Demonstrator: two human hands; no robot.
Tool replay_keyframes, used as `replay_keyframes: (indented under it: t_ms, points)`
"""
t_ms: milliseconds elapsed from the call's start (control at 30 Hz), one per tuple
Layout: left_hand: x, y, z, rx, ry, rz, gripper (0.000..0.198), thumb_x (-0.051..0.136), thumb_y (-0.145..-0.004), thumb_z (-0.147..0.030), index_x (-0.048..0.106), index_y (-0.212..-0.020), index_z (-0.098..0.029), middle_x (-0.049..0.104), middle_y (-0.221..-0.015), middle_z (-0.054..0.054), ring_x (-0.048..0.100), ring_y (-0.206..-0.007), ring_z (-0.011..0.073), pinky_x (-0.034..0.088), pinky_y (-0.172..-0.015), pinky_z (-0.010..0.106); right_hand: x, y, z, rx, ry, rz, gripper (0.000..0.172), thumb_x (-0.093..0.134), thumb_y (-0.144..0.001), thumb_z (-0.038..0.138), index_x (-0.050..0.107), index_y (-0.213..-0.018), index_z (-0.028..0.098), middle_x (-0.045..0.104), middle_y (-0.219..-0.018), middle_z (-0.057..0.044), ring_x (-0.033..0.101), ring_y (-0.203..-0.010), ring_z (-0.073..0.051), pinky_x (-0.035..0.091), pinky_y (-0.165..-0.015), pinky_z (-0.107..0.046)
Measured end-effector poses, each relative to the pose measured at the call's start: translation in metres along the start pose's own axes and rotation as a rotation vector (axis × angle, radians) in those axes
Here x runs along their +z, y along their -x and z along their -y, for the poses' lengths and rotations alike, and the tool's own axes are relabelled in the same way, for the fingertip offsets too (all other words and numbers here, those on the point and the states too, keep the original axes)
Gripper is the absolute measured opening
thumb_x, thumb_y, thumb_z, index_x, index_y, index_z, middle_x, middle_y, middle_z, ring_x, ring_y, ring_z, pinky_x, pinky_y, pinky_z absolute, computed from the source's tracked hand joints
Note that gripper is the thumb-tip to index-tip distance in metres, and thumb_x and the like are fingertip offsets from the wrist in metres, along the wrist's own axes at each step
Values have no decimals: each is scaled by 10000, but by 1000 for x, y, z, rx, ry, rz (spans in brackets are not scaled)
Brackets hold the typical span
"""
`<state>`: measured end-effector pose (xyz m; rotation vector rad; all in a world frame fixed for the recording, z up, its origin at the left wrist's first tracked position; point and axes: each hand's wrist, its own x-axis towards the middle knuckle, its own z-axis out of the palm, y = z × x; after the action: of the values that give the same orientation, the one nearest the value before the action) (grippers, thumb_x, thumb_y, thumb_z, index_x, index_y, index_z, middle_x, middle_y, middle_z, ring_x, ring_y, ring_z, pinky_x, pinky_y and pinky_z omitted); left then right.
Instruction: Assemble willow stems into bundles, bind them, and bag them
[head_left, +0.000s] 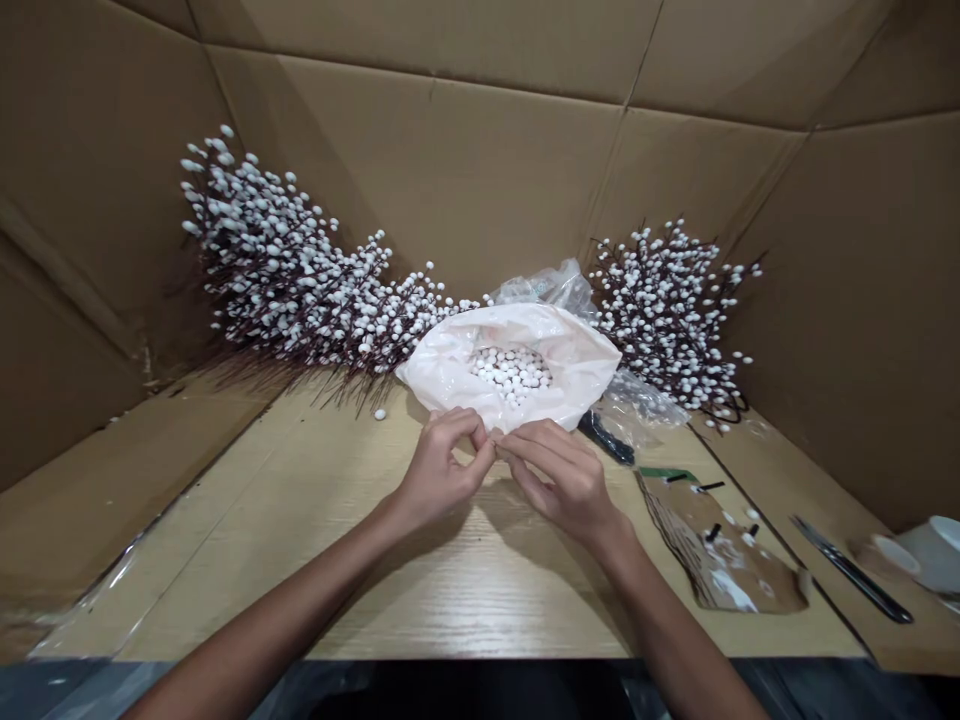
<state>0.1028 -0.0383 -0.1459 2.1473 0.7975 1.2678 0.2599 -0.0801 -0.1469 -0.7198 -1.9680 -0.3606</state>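
Just in front of an open white plastic bag (442, 355), my left hand (446, 460) and my right hand (562, 475) meet with their fingertips close together. Thumb and fingers of the left hand are pinched, and so are those of the right. Whatever lies between the fingertips is too small to make out; whether they touch the bag's front edge I cannot tell. Many small white foam-like balls (514, 375) lie inside the bag.
Dark stems with white berries form a large bundle (300, 265) at left and a smaller bundle (664, 315) at right. Clear plastic (645, 395), a black handle (606, 438), a stained cardboard piece (720, 545), a knife (855, 570) and a cup (934, 555) lie rightward. Cardboard walls (480, 170) enclose the table.
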Motion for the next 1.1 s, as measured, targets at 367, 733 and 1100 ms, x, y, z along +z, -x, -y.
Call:
replay_keyframes:
  t_ms: [367,733,1100]
  points:
    - [-3,-2,-1,9,-44,101,80,449,-758,-134,507,-733,-183,592,-695,14,568,-675,177,411,-645,288,5,1,5,162,-117,-9,221,527,-829,19,631,-987,132,679,-806,-89,621,-732,-182,513,-630,-300]
    - [5,-1,-3,-455,855,107,72,575,-794,-260,547,-826,-202,565,-805,-12,541,-778,148,397,-710,239,0,-5,13,407,-343,-61,102,640,-815,100,650,-888,171,677,-804,-42,632,-751,-153,514,-670,-268]
    - [13,8,-5,-607,1174,233,287,587,-803,-366,535,-1070,-273,582,-944,1,563,-892,164,419,-807,264,15,2,11,177,-51,-28,176,496,-882,58,623,-983,124,685,-826,-102,623,-764,-187,534,-696,-330]
